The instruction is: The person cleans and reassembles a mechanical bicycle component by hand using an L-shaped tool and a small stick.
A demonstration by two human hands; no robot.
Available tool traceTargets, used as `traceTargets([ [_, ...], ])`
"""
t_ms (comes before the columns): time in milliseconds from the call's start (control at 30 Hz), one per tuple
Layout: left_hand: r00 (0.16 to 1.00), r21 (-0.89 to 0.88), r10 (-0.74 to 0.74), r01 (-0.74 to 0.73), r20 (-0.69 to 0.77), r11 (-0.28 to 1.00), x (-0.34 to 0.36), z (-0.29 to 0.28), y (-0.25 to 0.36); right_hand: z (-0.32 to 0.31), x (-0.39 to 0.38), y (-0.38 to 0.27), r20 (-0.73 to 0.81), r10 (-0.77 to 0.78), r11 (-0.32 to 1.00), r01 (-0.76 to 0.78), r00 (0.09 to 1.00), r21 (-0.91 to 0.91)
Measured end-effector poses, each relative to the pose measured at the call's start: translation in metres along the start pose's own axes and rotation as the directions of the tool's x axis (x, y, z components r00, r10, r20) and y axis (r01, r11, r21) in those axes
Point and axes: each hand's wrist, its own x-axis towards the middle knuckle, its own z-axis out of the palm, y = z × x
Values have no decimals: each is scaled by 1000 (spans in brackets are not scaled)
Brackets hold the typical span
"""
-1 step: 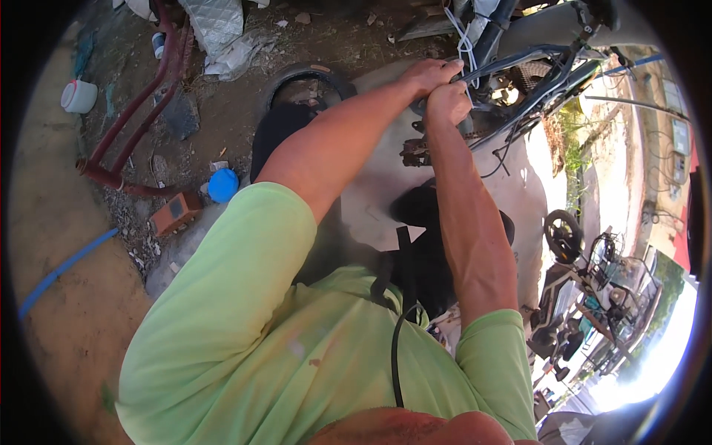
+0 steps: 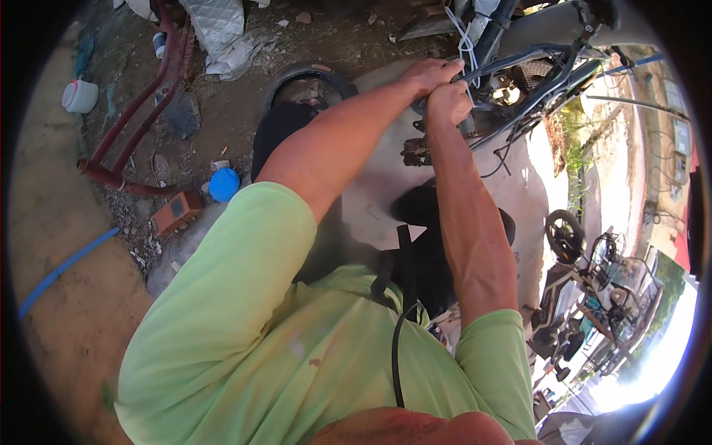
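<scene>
Both my hands are close together at the top, by a dark vehicle frame [image 2: 486, 46] with loose wiring. My left hand [image 2: 432, 76] has its fingers closed at the end of a bundle of dark cables [image 2: 519, 58]. Just below it, almost touching, my right hand [image 2: 450, 104] is curled shut at the same cable end. My fingers cover the exact spot they grip. White cord [image 2: 465, 43] hangs in loops on the frame above my hands. A dark metal part [image 2: 416, 152] shows between my forearms, partly hidden by the right one.
A tyre [image 2: 337, 80] lies beyond my left forearm. Towards the left are a reddish metal frame [image 2: 111, 176], a blue round lid [image 2: 223, 185], an orange brick [image 2: 176, 212], a white bucket [image 2: 79, 96] and a blue hose [image 2: 67, 273]. Parked vehicles and a wheel [image 2: 565, 236] stand at the right.
</scene>
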Motion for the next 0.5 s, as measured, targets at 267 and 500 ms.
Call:
traceTargets([
  [267, 998, 49, -3, 6, -66, 999, -2, 6, -1, 0, 5, 16, -15, -167, 986, 166, 986, -26],
  [500, 996, 105, 5, 5, -94, 994, -5, 13, 2, -6, 8, 21, -32, -190, 981, 189, 981, -37],
])
